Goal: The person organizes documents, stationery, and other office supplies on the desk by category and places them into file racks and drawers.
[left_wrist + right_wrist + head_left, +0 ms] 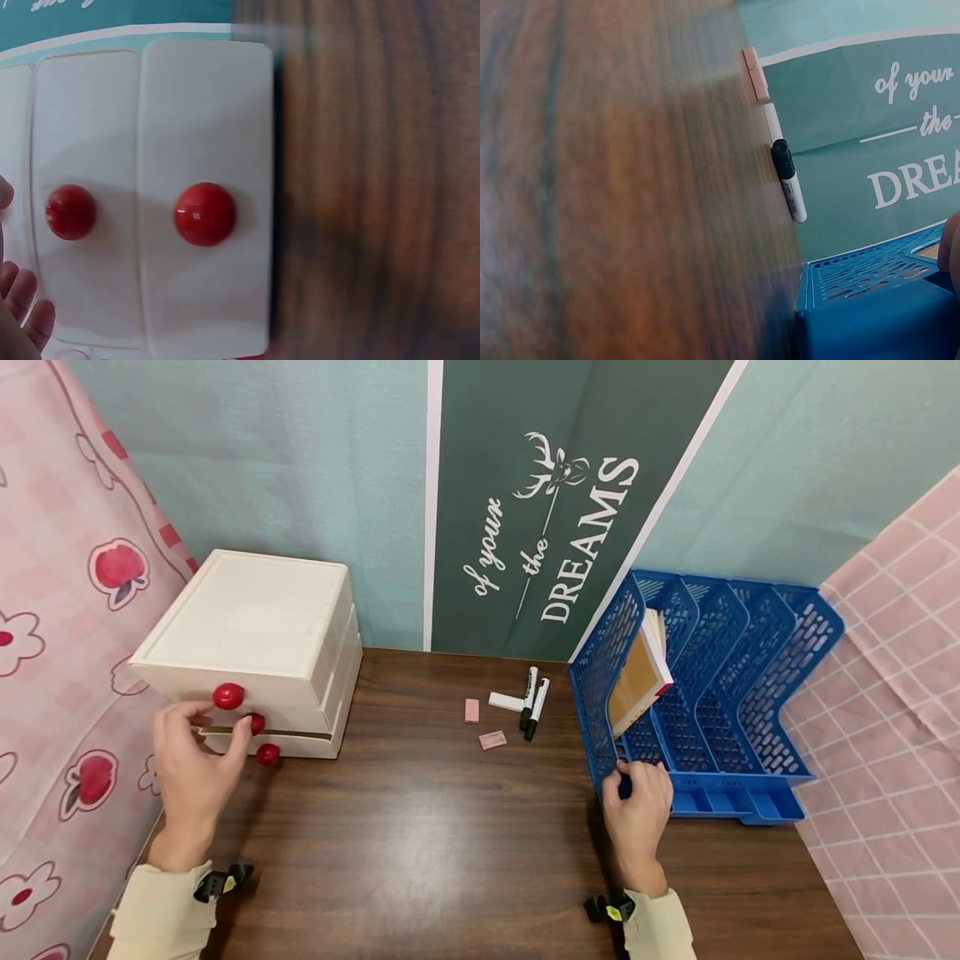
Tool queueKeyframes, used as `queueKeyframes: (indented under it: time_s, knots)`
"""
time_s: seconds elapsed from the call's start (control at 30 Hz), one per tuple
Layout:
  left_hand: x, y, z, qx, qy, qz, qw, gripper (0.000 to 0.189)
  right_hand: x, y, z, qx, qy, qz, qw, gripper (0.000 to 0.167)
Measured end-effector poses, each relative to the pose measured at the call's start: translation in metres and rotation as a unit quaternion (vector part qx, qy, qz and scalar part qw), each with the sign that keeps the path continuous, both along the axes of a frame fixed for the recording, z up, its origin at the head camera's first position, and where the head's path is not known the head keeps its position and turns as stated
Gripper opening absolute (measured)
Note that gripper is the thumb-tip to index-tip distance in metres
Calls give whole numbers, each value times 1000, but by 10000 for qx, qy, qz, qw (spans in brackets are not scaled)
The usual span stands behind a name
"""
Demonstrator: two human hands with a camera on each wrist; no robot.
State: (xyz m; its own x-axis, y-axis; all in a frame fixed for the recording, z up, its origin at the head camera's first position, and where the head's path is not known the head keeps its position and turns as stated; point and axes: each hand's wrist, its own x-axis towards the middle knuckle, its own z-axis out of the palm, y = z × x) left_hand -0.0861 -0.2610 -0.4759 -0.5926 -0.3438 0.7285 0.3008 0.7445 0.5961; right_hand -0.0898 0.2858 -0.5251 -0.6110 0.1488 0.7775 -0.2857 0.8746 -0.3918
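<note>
A white drawer unit (247, 610) with red knobs stands at the left. My left hand (197, 768) is in front of it, thumb and fingers spread apart around the upper knobs. The thumb tip appears beside the middle knob (257, 723); whether it touches is unclear. In the left wrist view, fingers (22, 300) show at the left edge, and the lowest knob (205, 214) is untouched. At the right, my right hand (639, 810) grips the front edge of a blue file rack (720, 783) with curled fingers. A book (637, 681) leans in the rack's leftmost compartment.
Two black-and-white markers (536, 710) lie at the back middle of the wooden table (420, 827). Beside them are a white block (506, 702) and two pink erasers (492, 741). Patterned cloth (67, 677) hangs at the left, pink checked cloth (900, 693) at the right.
</note>
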Motion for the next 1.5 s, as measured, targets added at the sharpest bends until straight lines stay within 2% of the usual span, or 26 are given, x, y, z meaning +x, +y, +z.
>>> queueKeyframes:
  time_s: [0.27, 0.43, 0.7, 1.0, 1.23, 1.5]
  knots:
    - [2, -1, -16, 102, -304, -111, 9994, 48, 0, 0, 0, -3, 38, -3, 10000, 8]
    - [2, 0, -22, 86, -321, -230, 9992, 50, -1, 0, 0, -15, 61, 10, 10000, 7]
    - [-1, 11, -20, 244, -652, -368, 9969, 47, -1, 0, 0, -13, 40, 28, 10000, 6]
    - [-5, 14, -17, 207, -590, -189, 9979, 35, -1, 0, -1, -37, 37, 12, 10000, 6]
    - [-6, 14, -16, 149, -501, -187, 9985, 29, 0, 0, 0, -27, 11, 0, 10000, 5]
    - [1, 12, -15, 91, -376, -315, 9988, 23, 0, -1, 0, -33, -2, 9, 10000, 7]
